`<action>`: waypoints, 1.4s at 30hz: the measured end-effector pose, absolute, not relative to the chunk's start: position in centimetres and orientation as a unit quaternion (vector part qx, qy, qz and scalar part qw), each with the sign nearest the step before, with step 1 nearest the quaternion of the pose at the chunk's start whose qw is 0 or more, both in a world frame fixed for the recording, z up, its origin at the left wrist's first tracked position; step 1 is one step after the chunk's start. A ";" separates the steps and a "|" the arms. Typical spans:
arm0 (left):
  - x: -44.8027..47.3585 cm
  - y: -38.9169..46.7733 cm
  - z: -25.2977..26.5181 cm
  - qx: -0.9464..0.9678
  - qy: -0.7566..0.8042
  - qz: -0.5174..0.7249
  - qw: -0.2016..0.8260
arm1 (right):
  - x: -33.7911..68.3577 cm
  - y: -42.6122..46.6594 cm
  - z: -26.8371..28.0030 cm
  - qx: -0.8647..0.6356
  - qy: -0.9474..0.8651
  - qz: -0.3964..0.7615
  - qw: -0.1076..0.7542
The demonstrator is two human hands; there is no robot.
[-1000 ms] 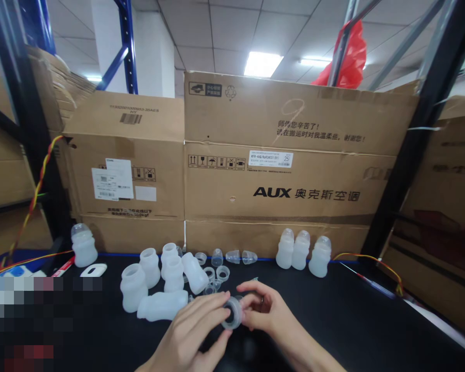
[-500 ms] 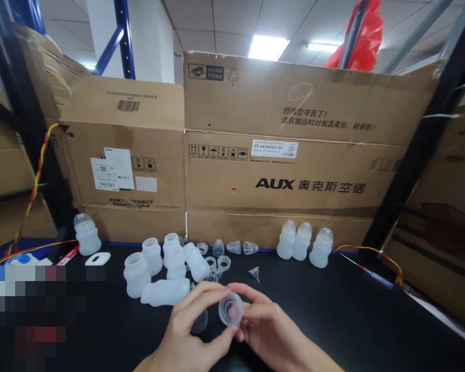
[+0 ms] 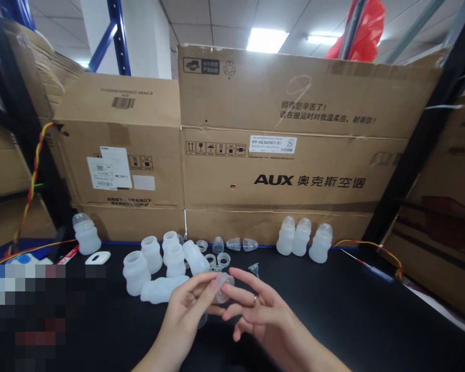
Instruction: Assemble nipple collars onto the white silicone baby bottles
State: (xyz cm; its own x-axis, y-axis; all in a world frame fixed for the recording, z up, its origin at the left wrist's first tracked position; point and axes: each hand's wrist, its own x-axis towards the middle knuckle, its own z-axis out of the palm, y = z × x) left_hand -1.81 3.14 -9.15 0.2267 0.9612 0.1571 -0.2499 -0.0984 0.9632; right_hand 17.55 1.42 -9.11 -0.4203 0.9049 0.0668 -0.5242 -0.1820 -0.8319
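Observation:
My left hand (image 3: 191, 305) pinches a clear bottle collar ring (image 3: 221, 296) between thumb and fingers. My right hand (image 3: 265, 307), with a finger ring on it, has its fingers spread, and one fingertip touches the collar's open side. Whether a nipple sits inside the collar I cannot tell. Beyond the left hand stand several frosted baby bottles without tops (image 3: 136, 274), and one such bottle (image 3: 165, 289) lies on its side. A clear nipple (image 3: 254, 269) rests just past the right fingers. Partly hidden under my left hand is a clear cap (image 3: 202, 321).
Loose collar rings (image 3: 223, 259) and clear caps (image 3: 218, 245) lie along the back of the black table (image 3: 372, 320). Three capped bottles (image 3: 321, 244) stand at the right, another capped bottle (image 3: 86, 235) at the left. A white case (image 3: 98, 258) and a pen (image 3: 377, 272) lie farther out.
The collar ring has turned and moved slightly up and left in my left hand. My right hand has loosened from its pinch and spread its fingers.

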 end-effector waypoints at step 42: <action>0.8 1.3 -11.4 0.536 0.438 0.545 0.473 | 14.5 1.2 -12.4 -0.416 -0.499 0.480 0.590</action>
